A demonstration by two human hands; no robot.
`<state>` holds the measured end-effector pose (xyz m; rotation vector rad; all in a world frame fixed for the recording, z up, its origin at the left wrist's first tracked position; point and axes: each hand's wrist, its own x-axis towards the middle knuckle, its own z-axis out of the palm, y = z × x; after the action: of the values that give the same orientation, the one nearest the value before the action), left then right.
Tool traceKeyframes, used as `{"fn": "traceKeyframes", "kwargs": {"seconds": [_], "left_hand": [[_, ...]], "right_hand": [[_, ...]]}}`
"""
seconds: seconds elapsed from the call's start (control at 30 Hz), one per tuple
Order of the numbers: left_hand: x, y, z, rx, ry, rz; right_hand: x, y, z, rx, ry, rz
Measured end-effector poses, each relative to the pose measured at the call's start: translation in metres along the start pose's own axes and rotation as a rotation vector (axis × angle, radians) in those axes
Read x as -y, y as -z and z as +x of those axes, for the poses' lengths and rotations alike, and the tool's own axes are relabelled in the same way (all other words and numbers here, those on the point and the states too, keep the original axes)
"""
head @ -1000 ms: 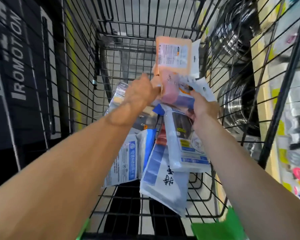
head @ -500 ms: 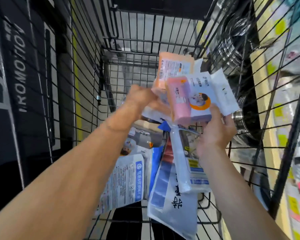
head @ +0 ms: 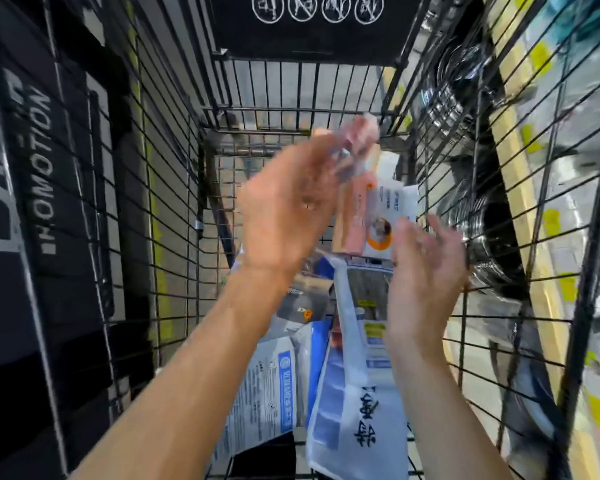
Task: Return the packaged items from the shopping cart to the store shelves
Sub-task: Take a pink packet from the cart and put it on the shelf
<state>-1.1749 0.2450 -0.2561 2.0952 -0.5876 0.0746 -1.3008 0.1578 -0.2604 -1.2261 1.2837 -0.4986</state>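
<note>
Both my hands are raised inside the black wire shopping cart (head: 174,209). My left hand (head: 284,209) grips a blurred bunch of small packets at its fingertips: a pink-orange packet (head: 352,216) and a white packet with an orange circle (head: 385,220). My right hand (head: 426,271) is just right of them with fingers spread. Its thumb lies against the white packet's edge, and blur hides whether it grips. Below, on the cart floor, lie a white-blue bag with black characters (head: 361,410), a white printed pouch (head: 267,393) and a clear-fronted packet (head: 364,299).
A black panel with white icons (head: 312,26) tops the cart's far end. Black promotion boards (head: 39,174) stand to the left of the cart. On the right, shelves hold steel pots (head: 465,109) and yellow price tags (head: 541,57).
Both hands have lifted the small packets higher in the cart. The packets have turned upright and shifted towards my left hand. My right hand's fingers have spread.
</note>
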Motion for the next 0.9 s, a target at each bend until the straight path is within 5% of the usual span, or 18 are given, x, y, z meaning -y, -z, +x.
{"fn": "traceKeyframes", "kwargs": {"seconds": [0.1,0.17,0.27,0.47,0.6,0.8,0.9], "left_hand": [[-0.011,-0.016,-0.023,0.142,-0.302,0.023],[-0.013,-0.022,-0.034,0.325,-0.356,0.009],[-0.008,-0.023,-0.036,0.580,-0.083,-0.160],[0.063,-0.067,0.011,0.325,0.567,0.023],[0.084,-0.090,0.036,0.322,1.071,-0.244],[0.151,-0.132,0.023,0.392,1.075,-0.189],[0.115,-0.119,0.030,0.385,1.057,-0.241]], "right_hand": [[0.024,-0.013,0.012,0.250,-0.279,0.222],[0.025,-0.012,0.028,0.265,-0.320,0.090],[0.014,0.000,0.044,0.193,-0.303,-0.068],[-0.016,0.015,0.050,0.164,-0.421,0.066],[-0.027,0.019,0.043,0.124,-0.454,0.168],[-0.036,0.008,0.022,-0.051,-0.407,0.073],[-0.035,0.002,0.006,-0.113,-0.428,0.136]]}}
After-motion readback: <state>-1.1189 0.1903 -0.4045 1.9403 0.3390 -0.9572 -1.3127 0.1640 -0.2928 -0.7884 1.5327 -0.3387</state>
